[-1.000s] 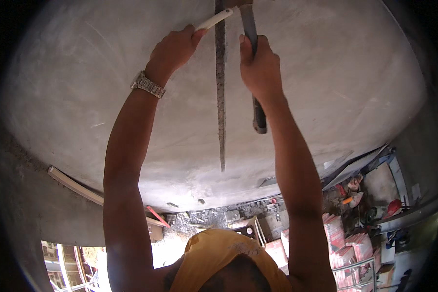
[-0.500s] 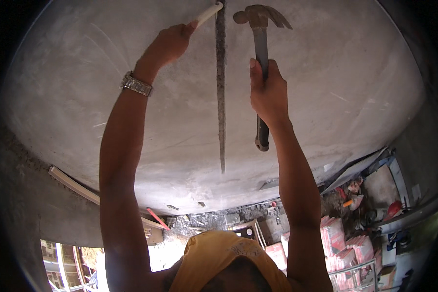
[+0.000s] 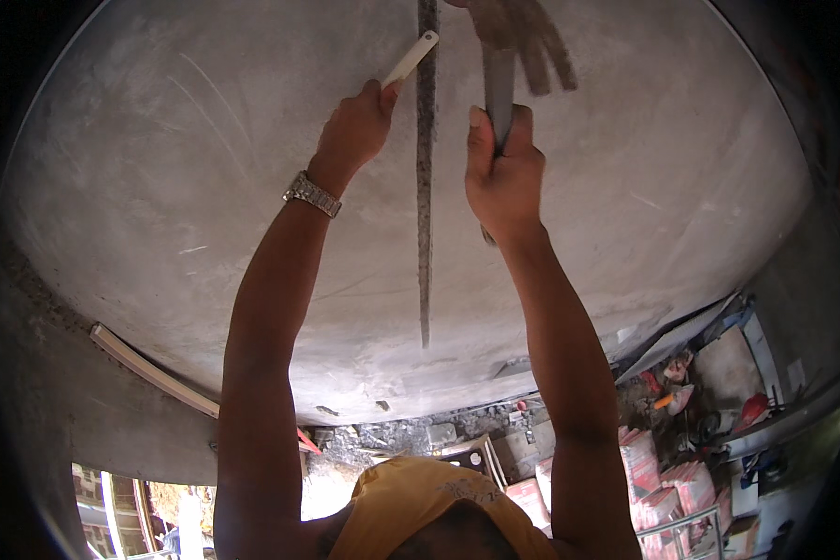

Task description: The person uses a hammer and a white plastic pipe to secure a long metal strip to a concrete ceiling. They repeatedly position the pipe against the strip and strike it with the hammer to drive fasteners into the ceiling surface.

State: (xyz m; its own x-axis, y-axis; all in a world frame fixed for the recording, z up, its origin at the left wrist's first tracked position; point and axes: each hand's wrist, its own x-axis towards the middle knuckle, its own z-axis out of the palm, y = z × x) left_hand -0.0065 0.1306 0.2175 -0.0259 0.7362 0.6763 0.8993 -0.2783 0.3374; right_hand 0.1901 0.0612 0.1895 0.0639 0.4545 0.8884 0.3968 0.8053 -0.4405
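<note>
A dark narrow groove runs up the grey plastered wall, tapering toward its lower end. My left hand, with a metal watch on its wrist, grips a flat pale strip with a hole near its end; the strip slants up to the right and its tip overlaps the groove. Right of the groove, my right hand is wrapped round the shaft of a claw hammer. The hammer's head is smeared by motion and partly cut off by the upper edge. It stands apart from the strip.
Rubble lies along the wall's foot. Red and white bags are stacked at lower right, beside a metal rail. A long pale moulding runs along the left. An orange-handled tool lies among clutter at right.
My left hand and the strip have shifted right and lower along the groove. The hammer has swung, its head now higher in the picture, larger and blurred. My right hand has moved slightly left.
</note>
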